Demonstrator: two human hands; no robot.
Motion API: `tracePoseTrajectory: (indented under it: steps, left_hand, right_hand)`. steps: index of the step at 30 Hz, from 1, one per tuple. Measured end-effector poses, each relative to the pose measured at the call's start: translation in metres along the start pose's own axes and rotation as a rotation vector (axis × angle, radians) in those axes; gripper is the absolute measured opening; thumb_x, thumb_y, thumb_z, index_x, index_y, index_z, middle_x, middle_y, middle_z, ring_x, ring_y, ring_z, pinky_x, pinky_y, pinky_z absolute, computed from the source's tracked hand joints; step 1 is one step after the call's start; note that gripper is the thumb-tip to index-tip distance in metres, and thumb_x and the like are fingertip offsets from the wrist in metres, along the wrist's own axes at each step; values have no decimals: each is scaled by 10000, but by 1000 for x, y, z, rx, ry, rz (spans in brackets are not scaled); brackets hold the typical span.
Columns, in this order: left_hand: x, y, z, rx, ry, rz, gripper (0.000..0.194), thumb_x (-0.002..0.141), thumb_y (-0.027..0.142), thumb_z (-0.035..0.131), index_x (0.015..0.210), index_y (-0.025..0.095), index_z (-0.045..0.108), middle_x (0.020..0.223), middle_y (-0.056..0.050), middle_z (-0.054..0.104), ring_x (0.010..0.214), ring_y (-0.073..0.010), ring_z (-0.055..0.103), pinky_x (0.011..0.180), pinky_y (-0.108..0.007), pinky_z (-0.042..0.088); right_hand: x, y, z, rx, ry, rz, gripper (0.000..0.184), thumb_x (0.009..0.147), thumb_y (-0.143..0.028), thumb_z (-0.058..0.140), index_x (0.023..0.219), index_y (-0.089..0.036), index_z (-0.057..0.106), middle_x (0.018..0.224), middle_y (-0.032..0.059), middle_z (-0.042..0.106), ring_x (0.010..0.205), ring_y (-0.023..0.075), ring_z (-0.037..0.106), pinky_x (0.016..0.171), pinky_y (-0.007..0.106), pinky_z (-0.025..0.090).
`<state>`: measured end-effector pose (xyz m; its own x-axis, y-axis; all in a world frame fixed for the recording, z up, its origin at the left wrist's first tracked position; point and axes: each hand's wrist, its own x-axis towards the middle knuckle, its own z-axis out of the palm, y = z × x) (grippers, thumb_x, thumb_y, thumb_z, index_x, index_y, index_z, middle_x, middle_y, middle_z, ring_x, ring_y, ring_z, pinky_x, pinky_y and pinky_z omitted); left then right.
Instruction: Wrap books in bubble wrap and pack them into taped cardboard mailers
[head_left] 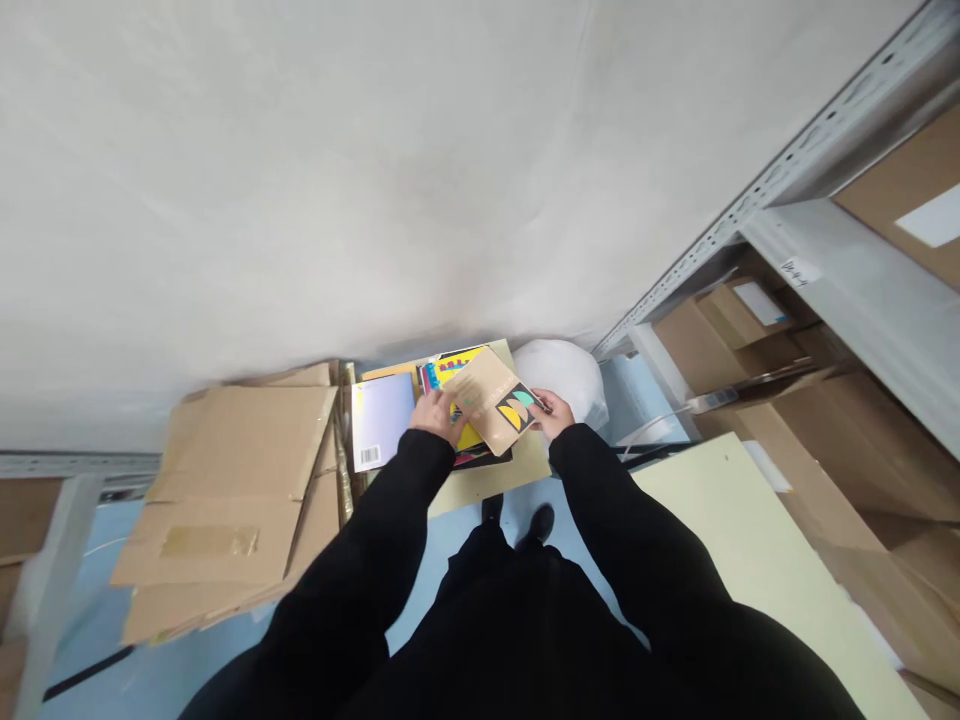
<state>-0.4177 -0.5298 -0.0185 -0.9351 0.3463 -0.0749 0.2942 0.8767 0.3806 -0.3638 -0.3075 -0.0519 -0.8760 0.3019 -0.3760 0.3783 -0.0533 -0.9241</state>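
Observation:
A tan booklet [487, 390] with yellow and green half-circle shapes on a black patch is tilted between my hands. My left hand [439, 416] is closed at its left edge. The fingers of my right hand [553, 413] pinch its right corner, by the patch. Beneath it lies a bright yellow book [466, 362] with pink and blue print, on top of other books partly hidden. Left of that, a pale purple-white book [383, 422] with a barcode lies close to my left hand. These books rest on a pale yellow-green board [534, 462].
Flattened cardboard [232, 450] is piled at the left. A white rounded bundle [564, 375] stands right of the books, against the pale wall [420, 180]. Metal shelving [862, 245] with cardboard boxes [847, 420] runs along the right. Another pale board [787, 570] lies near my right arm.

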Motion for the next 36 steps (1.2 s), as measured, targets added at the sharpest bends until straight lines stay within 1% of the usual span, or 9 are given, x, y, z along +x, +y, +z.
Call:
tracePoseTrajectory:
  steps: [3, 6, 10, 13, 16, 20, 25, 32, 36]
  left_hand:
    - [42, 11, -25, 68, 43, 233, 663, 662, 410, 618, 1255, 174, 437, 1285, -141, 443, 1190, -327, 352, 938, -428, 295]
    - [65, 26, -33, 37, -171, 385, 449, 691, 415, 590, 1087, 204, 561, 1094, -104, 586, 1075, -284, 469, 880, -389, 340]
    - [54, 49, -21, -276, -362, 446, 288, 721, 455, 537, 800, 184, 593, 663, -6, 587, 644, -154, 543, 604, -254, 391]
    - [31, 77, -3, -593, -362, 365, 313, 742, 476, 502, 775, 171, 563, 605, 26, 533, 555, -115, 494, 511, -222, 353]
    - [8, 116, 20, -891, -429, 241, 311, 744, 464, 507, 799, 160, 544, 608, 30, 533, 534, -99, 482, 492, -208, 358]
    - [-26, 172, 54, -1073, -519, 154, 319, 729, 465, 530, 805, 155, 533, 635, 16, 561, 554, -103, 511, 526, -215, 402]
    - [-81, 234, 88, -1024, -712, 248, 359, 737, 484, 523, 870, 153, 554, 758, -34, 629, 676, -144, 572, 622, -253, 456]
    - [-153, 314, 123, -983, -1230, 284, 559, 627, 478, 648, 1070, 146, 565, 911, -75, 658, 816, -212, 614, 641, -290, 494]
    - [-198, 351, 156, -811, -1234, 173, 514, 591, 457, 678, 991, 142, 603, 826, -58, 665, 736, -192, 622, 568, -276, 501]
  right_hand:
    - [3, -24, -16, -37, -79, -154, 370, 590, -346, 620, 923, -191, 580, 917, 42, 630, 753, 165, 590, 621, 299, 495]
    - [-2, -47, -35, -113, -157, -315, 310, 618, -326, 635, 894, -186, 611, 852, 34, 647, 793, 172, 592, 736, 318, 474]
    - [-24, -64, -73, -66, -10, -374, 459, 654, -369, 638, 1067, -205, 526, 780, 17, 636, 743, 167, 600, 738, 341, 473]
    - [-56, -61, -110, -17, 169, -397, 640, 628, -440, 661, 1192, -243, 431, 1096, 80, 576, 976, 202, 557, 843, 364, 441]
    - [-104, -43, -141, 21, 301, -323, 774, 553, -493, 705, 1228, -263, 404, 1270, 102, 453, 1078, 237, 500, 861, 378, 436]
    - [-179, -6, -157, 172, 391, -72, 620, 592, -526, 666, 1108, -220, 509, 1015, 93, 610, 793, 207, 610, 712, 378, 492]
    - [-257, 36, -175, 329, 565, -42, 409, 647, -502, 630, 909, -197, 553, 805, 33, 646, 708, 174, 616, 632, 327, 512]
    - [-354, 97, -249, 484, 754, -28, 380, 647, -483, 627, 885, -197, 553, 758, 15, 645, 641, 157, 613, 527, 283, 511]
    - [-396, 139, -292, 554, 720, -10, 391, 645, -488, 623, 892, -191, 565, 755, 22, 654, 661, 167, 620, 550, 301, 520]
